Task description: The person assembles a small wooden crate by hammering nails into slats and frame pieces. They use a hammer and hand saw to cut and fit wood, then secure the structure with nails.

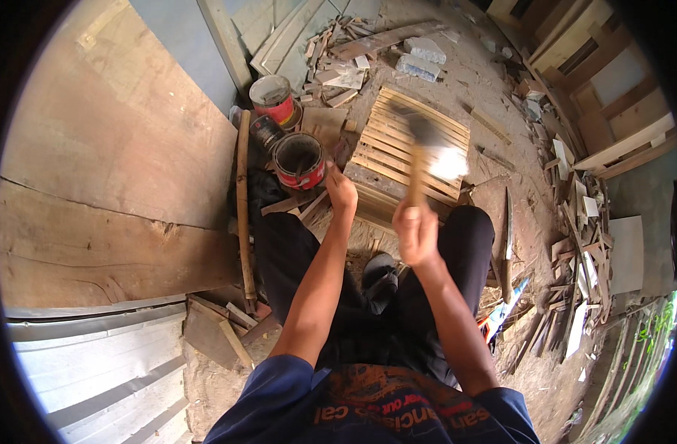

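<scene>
My right hand (417, 231) grips the wooden handle of a hammer (421, 152), raised over a slatted wooden frame (398, 140) on the ground; the hammer head is blurred. My left hand (341, 189) rests at the near left corner of the frame, fingers closed; whether it pinches anything is hidden. I sit with both knees in dark trousers on either side of the frame's near edge.
Two red paint cans (300, 160) (273, 98) stand left of the frame beside a thin wooden pole (243, 214). Large plywood boards (116, 163) lie on the left, corrugated metal sheet (94, 370) at lower left. Wood scraps (583, 222) litter the right. A saw blade (508, 237) lies by my right knee.
</scene>
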Motion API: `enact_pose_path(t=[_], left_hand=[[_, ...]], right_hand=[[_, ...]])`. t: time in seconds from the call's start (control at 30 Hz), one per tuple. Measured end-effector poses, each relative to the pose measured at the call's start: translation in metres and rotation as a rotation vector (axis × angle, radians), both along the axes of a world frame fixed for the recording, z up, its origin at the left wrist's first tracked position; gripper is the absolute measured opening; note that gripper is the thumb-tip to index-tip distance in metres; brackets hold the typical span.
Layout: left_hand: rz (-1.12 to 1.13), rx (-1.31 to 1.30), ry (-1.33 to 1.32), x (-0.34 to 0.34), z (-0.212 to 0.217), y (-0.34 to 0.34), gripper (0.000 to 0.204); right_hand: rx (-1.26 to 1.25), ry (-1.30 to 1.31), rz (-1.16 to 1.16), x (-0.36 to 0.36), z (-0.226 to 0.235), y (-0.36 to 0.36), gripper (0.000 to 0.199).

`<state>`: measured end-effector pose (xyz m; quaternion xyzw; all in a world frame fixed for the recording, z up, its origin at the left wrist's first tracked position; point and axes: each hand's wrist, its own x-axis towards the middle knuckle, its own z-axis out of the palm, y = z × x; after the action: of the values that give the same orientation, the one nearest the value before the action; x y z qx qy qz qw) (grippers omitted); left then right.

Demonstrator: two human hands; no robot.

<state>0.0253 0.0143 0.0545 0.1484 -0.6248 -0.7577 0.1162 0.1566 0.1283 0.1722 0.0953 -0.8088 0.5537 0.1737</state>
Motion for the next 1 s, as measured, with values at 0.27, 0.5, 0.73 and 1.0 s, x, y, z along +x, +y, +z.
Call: enact_pose_path(t=[0.27, 0.5, 0.73, 1.0], left_hand=[[0.044, 0.079, 0.097, -0.011, -0.013, -0.017, 0.064], [0.074, 0.09, 0.16, -0.013, -0.015, -0.008, 0.061], [0.04, -0.064, 0.014, -0.02, -0.043, -0.014, 0.062], [0.071, 0.107, 0.114, -0.026, -0.054, -0.011, 0.064]], right_hand=[[-0.121, -0.528, -0.034, 0.028, 0.009, -0.021, 0.051], [0.218, -0.648, -0.085, -0.003, -0.016, -0.016, 0.047], [-0.274, 0.148, 0.093, -0.001, 0.053, -0.032, 0.053], [-0.375, -0.529, -0.251, 0.006, -0.027, -0.009, 0.053]])
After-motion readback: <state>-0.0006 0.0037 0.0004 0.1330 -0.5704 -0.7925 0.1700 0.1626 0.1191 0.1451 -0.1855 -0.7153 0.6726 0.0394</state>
